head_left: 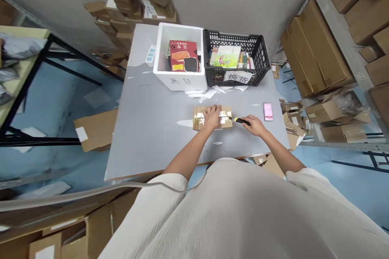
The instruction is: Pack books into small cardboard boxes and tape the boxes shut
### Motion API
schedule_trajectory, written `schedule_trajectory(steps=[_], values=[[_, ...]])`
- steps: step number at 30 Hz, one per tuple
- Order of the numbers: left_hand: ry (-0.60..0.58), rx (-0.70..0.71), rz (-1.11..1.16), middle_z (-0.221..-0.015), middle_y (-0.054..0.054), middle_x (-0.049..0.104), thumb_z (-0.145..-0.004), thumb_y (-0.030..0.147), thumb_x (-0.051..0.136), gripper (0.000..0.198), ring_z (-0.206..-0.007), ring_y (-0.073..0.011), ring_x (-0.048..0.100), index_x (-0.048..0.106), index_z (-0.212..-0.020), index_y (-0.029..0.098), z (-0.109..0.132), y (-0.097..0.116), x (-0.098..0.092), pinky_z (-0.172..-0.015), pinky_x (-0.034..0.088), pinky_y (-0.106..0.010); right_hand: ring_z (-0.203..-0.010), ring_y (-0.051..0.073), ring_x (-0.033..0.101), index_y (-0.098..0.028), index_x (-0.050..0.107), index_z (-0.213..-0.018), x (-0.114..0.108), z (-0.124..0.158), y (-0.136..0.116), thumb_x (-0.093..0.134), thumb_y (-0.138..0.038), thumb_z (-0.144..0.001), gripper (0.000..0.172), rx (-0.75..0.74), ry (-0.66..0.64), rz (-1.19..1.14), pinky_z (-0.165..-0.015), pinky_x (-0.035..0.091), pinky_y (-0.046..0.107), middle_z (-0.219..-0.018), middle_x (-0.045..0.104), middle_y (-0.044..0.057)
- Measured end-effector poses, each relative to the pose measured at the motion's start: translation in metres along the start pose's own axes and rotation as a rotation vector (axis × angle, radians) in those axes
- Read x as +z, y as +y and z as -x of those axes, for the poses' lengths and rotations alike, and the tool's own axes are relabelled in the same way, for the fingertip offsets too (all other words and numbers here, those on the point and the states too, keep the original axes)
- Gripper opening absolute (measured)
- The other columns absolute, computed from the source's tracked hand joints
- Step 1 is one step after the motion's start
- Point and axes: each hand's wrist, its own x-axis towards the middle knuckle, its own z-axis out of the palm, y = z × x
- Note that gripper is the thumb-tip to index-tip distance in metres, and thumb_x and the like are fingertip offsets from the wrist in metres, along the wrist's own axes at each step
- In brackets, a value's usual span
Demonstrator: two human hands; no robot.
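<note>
A small brown cardboard box (198, 121), sealed with shiny tape, lies flat on the grey table (152, 129). My left hand (212, 116) rests on top of the box with its fingers stretched out, pressing it against the table. In my right hand (255, 125) is a black and yellow utility knife (242, 121). Its tip end is at the right edge of the box, near the tape line; the blade itself is too small to make out. My right fingers are wrapped round the knife handle.
A white foam box (179, 81) and a black plastic crate (261, 64), both holding books, stand at the table's back. Paper scraps (206, 94) lie before them. A pink-screened phone (268, 111) is at the right. Shelves with cartons (322, 48) and stacked boxes (121, 12) surround the table.
</note>
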Motion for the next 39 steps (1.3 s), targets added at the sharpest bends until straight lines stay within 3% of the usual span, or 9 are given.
schedule_trajectory(steps=[3,10,19,33,39], values=[[0.06,0.029,0.013,-0.182,-0.018,0.048,-0.108,0.025,0.052,0.069,-0.159,-0.0438,0.047,0.045,-0.176,0.025,0.005,-0.001,0.004,-0.123,0.043,-0.063,-0.117,0.032,0.075,-0.029,0.078,-0.152,0.001,-0.001,0.001,0.067,-0.033,-0.111,0.043,0.017,-0.012,0.024,-0.104,0.06,0.043,-0.131,0.077,0.013],[0.149,0.049,0.031,-0.186,-0.02,0.044,-0.115,0.031,0.033,0.066,-0.162,-0.0425,0.046,0.044,-0.179,0.018,0.012,0.0,0.022,-0.127,0.038,-0.066,-0.122,0.032,0.074,-0.028,0.078,-0.151,0.005,-0.003,0.004,0.068,-0.033,-0.111,0.042,0.008,0.0,0.012,-0.107,0.06,0.042,-0.131,0.076,0.013],[0.194,0.051,0.04,-0.185,-0.02,0.046,-0.115,0.033,0.031,0.066,-0.163,-0.0408,0.047,0.047,-0.178,0.019,0.014,-0.004,0.033,-0.131,0.035,-0.067,-0.122,0.033,0.072,-0.03,0.073,-0.156,0.035,0.0,0.009,0.057,-0.042,-0.115,0.046,-0.008,0.111,-0.061,-0.109,0.061,0.048,-0.133,0.075,0.014],[0.181,0.037,0.01,-0.187,-0.018,0.042,-0.115,0.034,0.031,0.067,-0.164,-0.0406,0.048,0.046,-0.179,0.02,0.014,-0.004,0.033,-0.131,0.034,-0.067,-0.125,0.038,0.071,-0.028,0.076,-0.149,0.033,-0.002,0.038,0.056,-0.051,-0.114,0.047,-0.024,0.187,-0.028,-0.109,0.06,0.055,-0.136,0.078,0.016],[0.186,0.027,0.032,-0.185,-0.018,0.046,-0.116,0.034,0.031,0.066,-0.163,-0.0397,0.049,0.048,-0.177,0.019,0.013,-0.003,0.031,-0.132,0.035,-0.065,-0.13,0.04,0.069,-0.025,0.075,-0.146,0.027,-0.002,0.048,0.057,-0.059,-0.11,0.052,0.112,0.373,-0.14,-0.115,0.059,0.06,-0.14,0.076,0.018]])
